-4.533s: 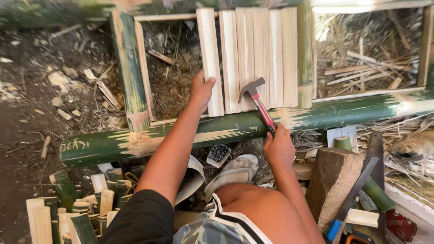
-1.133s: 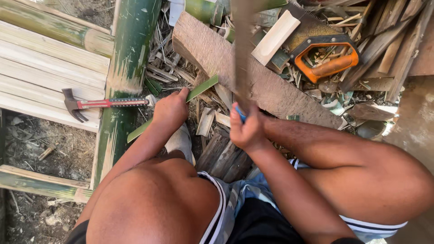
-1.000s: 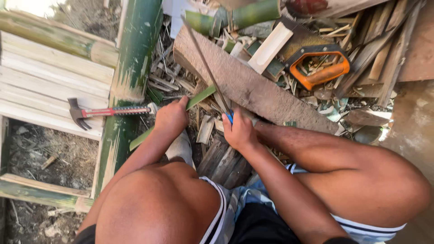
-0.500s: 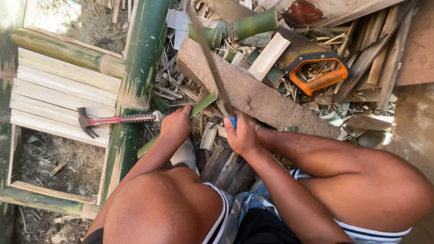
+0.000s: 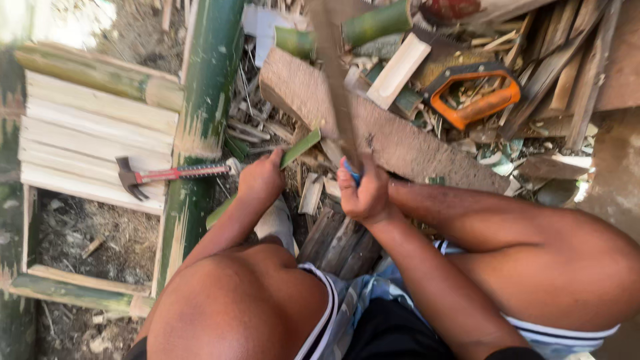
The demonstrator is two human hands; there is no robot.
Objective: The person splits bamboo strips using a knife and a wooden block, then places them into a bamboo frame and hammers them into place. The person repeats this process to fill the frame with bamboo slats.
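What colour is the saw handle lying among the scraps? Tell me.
Orange, with a dark inner part: the saw handle shows in the head view, upper right.

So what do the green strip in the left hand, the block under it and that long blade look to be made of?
Green strip: split bamboo by its look, with a glossy green skin and a pale edge. Block: rough grey-brown wood, a weathered and nicked surface. Long blade: probably dull metal, but motion blur leaves this open. The right hand grips its handle; the left hand holds the strip.

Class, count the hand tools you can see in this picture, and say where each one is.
3: red-handled claw hammer on the pale bamboo slats; orange-handled saw on the scrap pile; long blurred blade in the right hand. Others may lie hidden.
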